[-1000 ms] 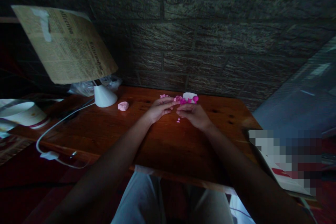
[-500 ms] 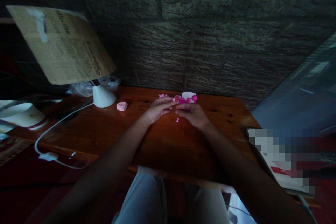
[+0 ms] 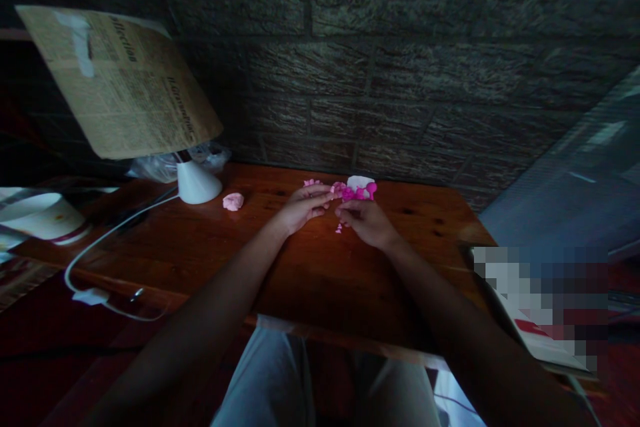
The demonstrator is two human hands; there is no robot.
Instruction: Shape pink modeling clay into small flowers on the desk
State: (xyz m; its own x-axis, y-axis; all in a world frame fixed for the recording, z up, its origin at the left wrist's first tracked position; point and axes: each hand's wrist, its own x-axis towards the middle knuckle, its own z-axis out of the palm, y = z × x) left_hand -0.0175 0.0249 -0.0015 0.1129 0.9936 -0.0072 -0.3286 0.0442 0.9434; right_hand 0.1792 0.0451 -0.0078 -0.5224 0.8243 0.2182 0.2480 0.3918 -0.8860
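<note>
Both my hands rest on a wooden table (image 3: pixel 310 273) near its far edge. My left hand (image 3: pixel 303 205) lies with fingers stretched toward a cluster of bright pink clay pieces (image 3: pixel 356 193), fingertips touching them. My right hand (image 3: pixel 364 221) is curled, its fingertips pinched close to the same pink pieces; what it pinches is too small to make out. A white lump (image 3: pixel 361 182) sits just behind the pink pieces. A tiny pink crumb (image 3: pixel 339 229) lies under my right hand. A pale pink clay lump (image 3: pixel 233 201) lies apart to the left.
A white lamp base (image 3: pixel 199 183) with a newspaper shade (image 3: pixel 120 83) stands at the back left, its white cable (image 3: pixel 95 250) looping over the table's front edge. A white cup (image 3: pixel 43 215) lies at far left. A brick wall rises behind. A book corner (image 3: pixel 540 337) shows at right.
My right hand has shifted slightly left and forward toward the pink pieces. My left hand has barely moved.
</note>
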